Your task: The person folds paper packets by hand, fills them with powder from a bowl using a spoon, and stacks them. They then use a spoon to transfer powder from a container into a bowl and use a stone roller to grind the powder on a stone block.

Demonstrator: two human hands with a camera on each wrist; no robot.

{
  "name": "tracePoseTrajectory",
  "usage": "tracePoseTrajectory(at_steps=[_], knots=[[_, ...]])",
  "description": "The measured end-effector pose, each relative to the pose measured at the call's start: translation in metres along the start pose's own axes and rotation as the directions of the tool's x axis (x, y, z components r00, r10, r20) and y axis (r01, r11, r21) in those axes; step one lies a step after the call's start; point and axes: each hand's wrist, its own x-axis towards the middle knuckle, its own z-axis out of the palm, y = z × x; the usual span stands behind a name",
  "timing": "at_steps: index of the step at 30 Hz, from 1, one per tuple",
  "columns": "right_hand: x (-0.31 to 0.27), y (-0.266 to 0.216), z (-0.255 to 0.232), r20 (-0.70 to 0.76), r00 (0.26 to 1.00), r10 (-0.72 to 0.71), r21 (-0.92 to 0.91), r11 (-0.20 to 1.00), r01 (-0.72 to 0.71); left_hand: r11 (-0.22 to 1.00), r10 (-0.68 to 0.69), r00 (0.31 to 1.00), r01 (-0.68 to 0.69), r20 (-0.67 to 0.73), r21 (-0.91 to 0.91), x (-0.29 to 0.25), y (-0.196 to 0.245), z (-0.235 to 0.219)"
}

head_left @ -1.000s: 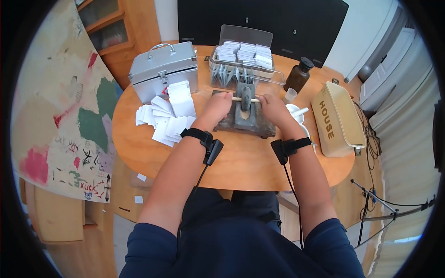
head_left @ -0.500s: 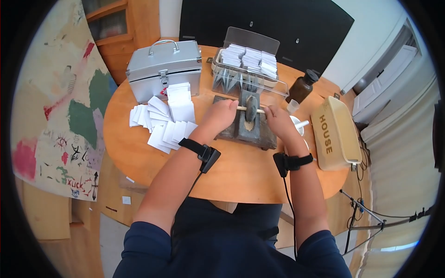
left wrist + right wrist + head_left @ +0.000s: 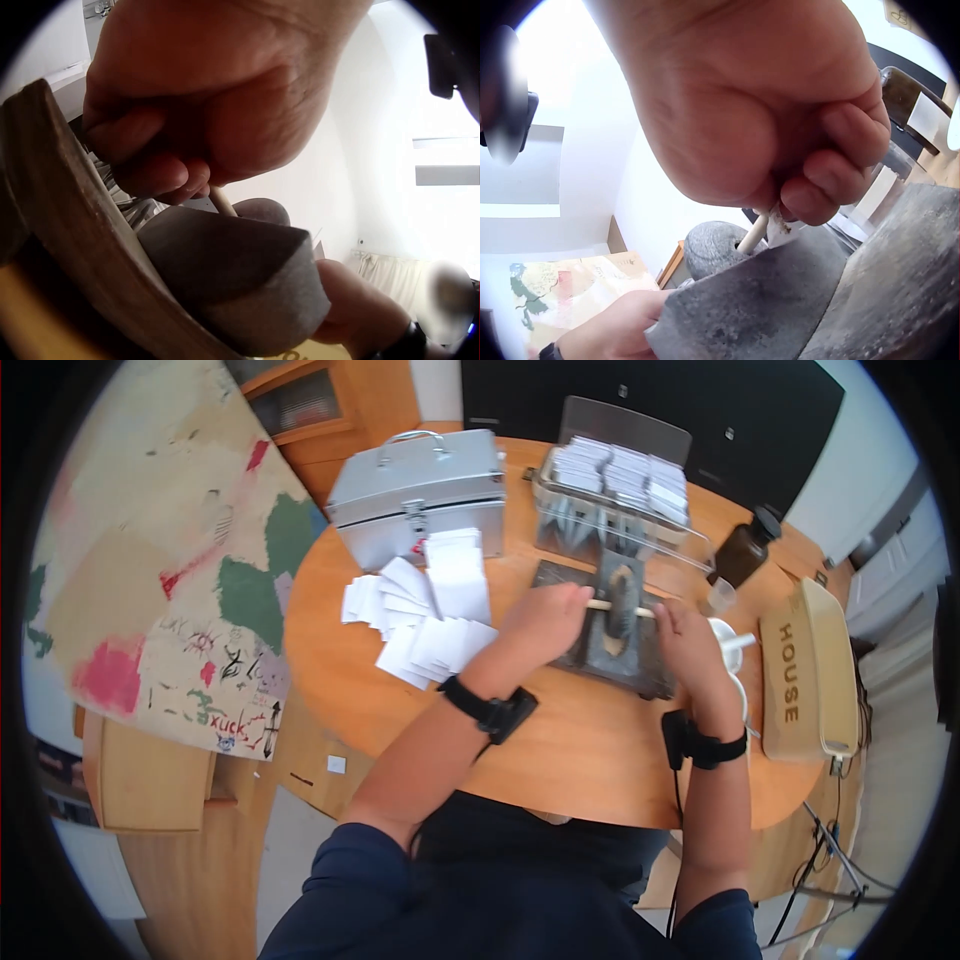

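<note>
A grey stone grinding wheel [image 3: 622,610] stands on edge in a boat-shaped stone trough [image 3: 607,662], which sits on a dark wooden base [image 3: 560,573]. A pale wooden rod [image 3: 598,604] runs through the wheel as its axle. My left hand [image 3: 548,624] grips the rod's left end with curled fingers. On the other side my right hand [image 3: 690,645] holds the right end. In the right wrist view a small white scrap [image 3: 781,227] shows beside the fingers, just above the trough's rim. Tan material lies in the trough's near end.
White paper packets [image 3: 440,643] spread left of the base, before a silver metal case [image 3: 420,490]. Behind stands a clear box [image 3: 585,525] of white packets. To the right are a brown bottle [image 3: 745,550], small cup [image 3: 720,596], white mortar [image 3: 732,650] and cream HOUSE bin [image 3: 800,670].
The head view has swung left, so everything sits further right. The wheel has rolled slightly toward me along the trough, covering more of the tan material. Both hands keep their grip on the rod.
</note>
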Motion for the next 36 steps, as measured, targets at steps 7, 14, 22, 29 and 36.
tracePoseTrajectory(at_steps=[7, 14, 22, 29, 36], knots=[[0.008, -0.008, -0.001, -0.033, 0.999, 0.024, 0.001, 1.0, -0.024, 0.984, -0.174, 0.982, 0.177, 0.077, -0.021, 0.014, 0.005, -0.005], [-0.014, -0.026, -0.013, 0.018, 0.996, 0.083, -0.002, 0.997, -0.083, 0.983, -0.176, 0.969, 0.182, 0.175, -0.016, 0.007, -0.009, -0.007], [-0.013, -0.025, -0.013, 0.041, 0.995, 0.093, 0.007, 0.996, -0.093, 0.976, -0.214, 0.964, 0.218, 0.158, -0.003, 0.003, -0.009, -0.008], [0.004, -0.017, -0.006, 0.028, 0.996, 0.081, 0.008, 0.997, -0.082, 0.988, -0.152, 0.986, 0.149, 0.064, 0.047, 0.01, 0.005, -0.009], [-0.007, -0.026, -0.012, 0.03, 0.995, 0.1, 0.004, 0.995, -0.1, 0.985, -0.174, 0.981, 0.173, 0.082, 0.024, 0.009, -0.008, -0.005]])
